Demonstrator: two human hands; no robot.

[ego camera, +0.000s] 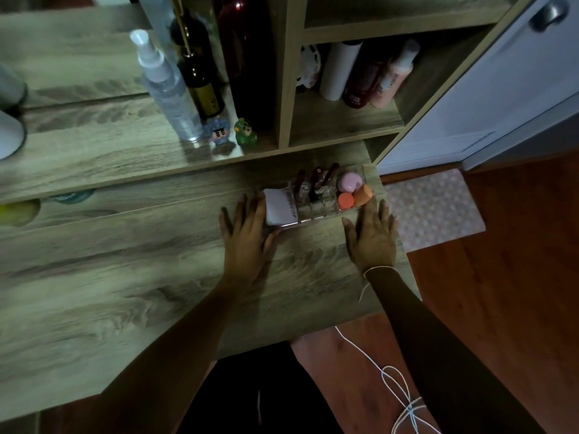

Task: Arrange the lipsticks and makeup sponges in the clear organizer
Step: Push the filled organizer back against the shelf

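The clear organizer point(316, 203) sits on the wooden desk point(125, 277), close to its right edge and just in front of the raised shelf unit at the back. It is a long, see-through tray split into compartments. At its left end lies a white compact point(279, 208) with pink lettering, tilted up on one side. In the middle cells stand three dark lipsticks point(316, 183), leaning back toward the shelf (their exact cells are hard to tell through the clear walls). The right-end compartment holds three makeup sponges point(352, 191): a pink rounded one at the back, a coral one at front left, an orange teardrop one at front right, all touching one another.

The left hand point(247, 236) lies palm down on the desk with fingers spread and straight; its fingertips reach the left end of the organizer and touch the white compact, while the thumb rests near the tray's front edge. It grips nothing. The right hand point(372, 238) is likewise flat and open, fingers extended, its index fingertip against the organizer's right front corner beside the orange sponge. A thin white string circles that wrist.
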